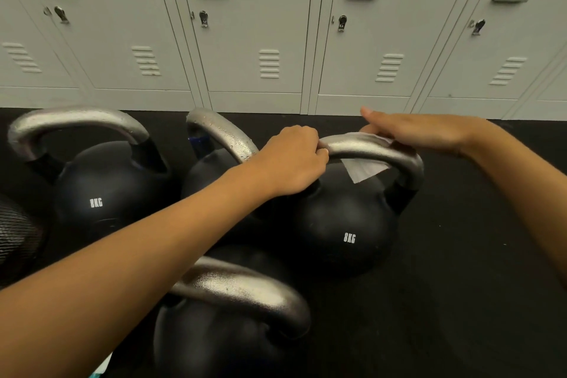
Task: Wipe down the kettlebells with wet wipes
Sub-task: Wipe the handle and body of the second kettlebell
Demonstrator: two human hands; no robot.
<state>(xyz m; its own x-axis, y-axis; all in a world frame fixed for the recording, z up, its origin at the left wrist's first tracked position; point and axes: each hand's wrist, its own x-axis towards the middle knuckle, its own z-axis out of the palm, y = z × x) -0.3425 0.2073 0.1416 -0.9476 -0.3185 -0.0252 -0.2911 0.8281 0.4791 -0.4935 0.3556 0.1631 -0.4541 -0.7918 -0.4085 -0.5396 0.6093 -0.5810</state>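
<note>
1. Nearest kettlebell (227,331): untouched, on the floor (460,285).
2. Right-hand kettlebell (343,224): marked 8KG, judged heavy and rigid; left hand (291,159) grips its handle (377,150).
3. Wet wipe (365,170): limp, draped over the handle; right hand (420,132) presses it flat-fingered.

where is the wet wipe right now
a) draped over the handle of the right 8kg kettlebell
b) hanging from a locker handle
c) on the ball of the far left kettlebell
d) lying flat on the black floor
a: the wet wipe hangs over the silver handle of the right 8kg kettlebell, under the right hand, while the left hand grips that handle's other end.
</note>
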